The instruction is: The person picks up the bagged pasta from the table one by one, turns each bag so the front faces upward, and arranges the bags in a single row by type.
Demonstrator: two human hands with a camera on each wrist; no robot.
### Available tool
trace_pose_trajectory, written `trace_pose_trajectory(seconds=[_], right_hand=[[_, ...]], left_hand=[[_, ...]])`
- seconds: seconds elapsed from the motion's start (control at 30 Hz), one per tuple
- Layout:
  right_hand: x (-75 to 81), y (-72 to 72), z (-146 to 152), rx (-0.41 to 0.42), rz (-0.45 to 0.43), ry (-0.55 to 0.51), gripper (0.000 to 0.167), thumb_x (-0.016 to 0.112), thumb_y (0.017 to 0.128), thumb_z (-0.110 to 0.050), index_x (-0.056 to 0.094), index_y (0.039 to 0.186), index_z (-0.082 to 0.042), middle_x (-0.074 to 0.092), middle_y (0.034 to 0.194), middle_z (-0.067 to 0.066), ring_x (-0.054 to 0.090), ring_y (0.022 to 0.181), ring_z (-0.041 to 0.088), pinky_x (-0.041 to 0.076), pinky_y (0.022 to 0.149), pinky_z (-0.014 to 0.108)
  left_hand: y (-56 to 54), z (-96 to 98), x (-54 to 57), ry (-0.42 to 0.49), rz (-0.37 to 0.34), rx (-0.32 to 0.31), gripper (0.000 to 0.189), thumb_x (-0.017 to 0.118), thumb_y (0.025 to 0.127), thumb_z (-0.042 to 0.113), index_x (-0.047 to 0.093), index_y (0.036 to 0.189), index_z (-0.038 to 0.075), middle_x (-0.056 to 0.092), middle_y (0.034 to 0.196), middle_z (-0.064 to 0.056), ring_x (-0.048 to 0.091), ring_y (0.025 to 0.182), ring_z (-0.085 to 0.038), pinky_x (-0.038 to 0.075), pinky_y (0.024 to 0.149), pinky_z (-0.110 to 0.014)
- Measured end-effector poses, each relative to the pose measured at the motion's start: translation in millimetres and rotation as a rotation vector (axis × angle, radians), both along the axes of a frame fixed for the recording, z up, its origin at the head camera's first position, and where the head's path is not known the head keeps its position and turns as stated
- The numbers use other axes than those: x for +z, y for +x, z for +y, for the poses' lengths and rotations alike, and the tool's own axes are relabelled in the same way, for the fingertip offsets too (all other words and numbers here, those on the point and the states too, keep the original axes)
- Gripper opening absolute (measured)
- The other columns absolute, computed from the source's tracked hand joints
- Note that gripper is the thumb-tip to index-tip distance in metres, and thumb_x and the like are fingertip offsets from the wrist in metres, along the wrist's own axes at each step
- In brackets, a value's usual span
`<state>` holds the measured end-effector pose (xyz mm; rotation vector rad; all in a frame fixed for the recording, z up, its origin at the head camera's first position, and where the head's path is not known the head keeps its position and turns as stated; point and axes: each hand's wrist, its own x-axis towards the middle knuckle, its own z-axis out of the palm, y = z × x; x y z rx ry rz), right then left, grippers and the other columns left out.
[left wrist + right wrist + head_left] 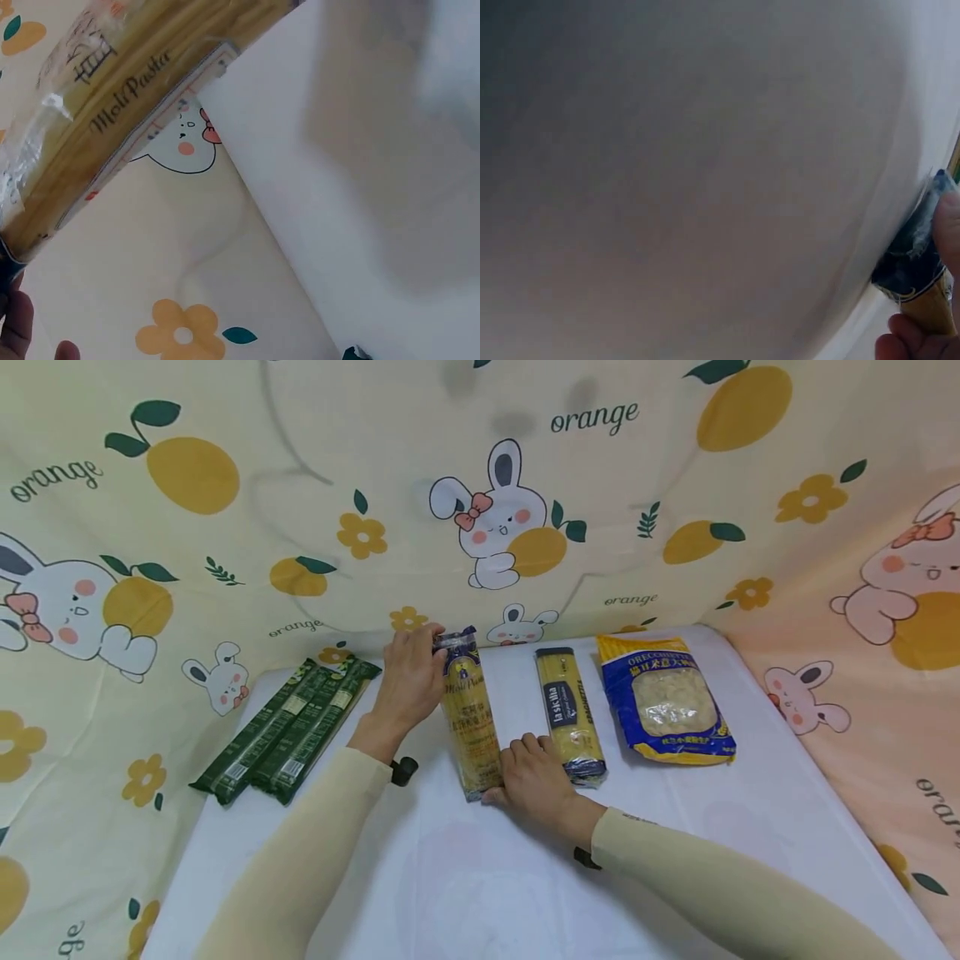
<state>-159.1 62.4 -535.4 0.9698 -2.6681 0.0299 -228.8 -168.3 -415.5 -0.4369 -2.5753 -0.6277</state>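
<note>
A long clear pack of spaghetti (471, 718) with dark blue ends is held at the middle of the table, tilted slightly. My left hand (411, 672) grips its far end from the left. My right hand (536, 781) holds the near end from the right, the thumb at the bottom corner. In the left wrist view the spaghetti pack (127, 112) shows its printed lettering, with left fingertips (16, 322) at its dark end. The right wrist view has the right thumb (949, 232) and fingers around the pack's dark blue end (915, 255).
Two green packets (288, 727) lie side by side at the left. Right of the held pack lies another spaghetti pack (570, 714) with a dark label, then a blue-and-yellow orecchiette bag (667, 702). A printed cloth (420, 427) rises behind the white table (450, 893).
</note>
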Motion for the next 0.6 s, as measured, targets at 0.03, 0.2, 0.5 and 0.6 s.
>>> trace_pose_trajectory(seconds=[0.03, 0.2, 0.5, 0.6], right_hand=[[0.3, 0.4, -1.0, -0.014, -0.024, -0.003, 0.072, 0.071, 0.085, -0.076, 0.059, 0.091, -0.005, 0.055, 0.082, 0.006, 0.050, 0.084, 0.029, 0.042, 0.079, 0.045], [1.5, 2.3, -6.0, -0.046, -0.065, -0.001, 0.068, 0.071, 0.088, -0.072, 0.058, 0.093, -0.006, 0.055, 0.081, 0.006, 0.047, 0.083, 0.027, 0.040, 0.079, 0.044], [7.8, 10.3, 1.2, -0.025, -0.006, 0.000, 0.067, 0.075, 0.084, -0.072, 0.058, 0.085, -0.007, 0.054, 0.076, 0.005, 0.048, 0.079, 0.027, 0.039, 0.076, 0.043], [10.6, 14.0, 5.7, -0.035, 0.000, 0.005, 0.068, 0.076, 0.082, -0.073, 0.057, 0.082, -0.008, 0.053, 0.074, 0.004, 0.048, 0.078, 0.026, 0.040, 0.077, 0.043]], left_hand=[[-0.5, 0.5, -0.6, -0.029, 0.003, 0.017, 0.037, 0.051, 0.112, 0.021, 0.053, 0.143, 0.000, 0.068, 0.130, -0.019, 0.053, 0.114, -0.039, 0.042, 0.098, -0.057], [-2.8, -0.5, -7.2, -0.230, 0.027, 0.125, 0.044, 0.043, 0.115, 0.033, 0.056, 0.135, -0.004, 0.065, 0.117, -0.023, 0.054, 0.102, -0.040, 0.048, 0.080, -0.053], [-16.2, 4.4, -22.3, -0.330, 0.119, 0.112, 0.038, 0.042, 0.115, 0.032, 0.053, 0.111, -0.004, 0.054, 0.098, -0.021, 0.046, 0.089, -0.038, 0.044, 0.079, -0.051], [-21.1, 8.1, -25.8, -0.357, 0.128, 0.091, 0.037, 0.040, 0.115, 0.032, 0.052, 0.108, -0.002, 0.053, 0.099, -0.021, 0.046, 0.093, -0.039, 0.044, 0.086, -0.054]])
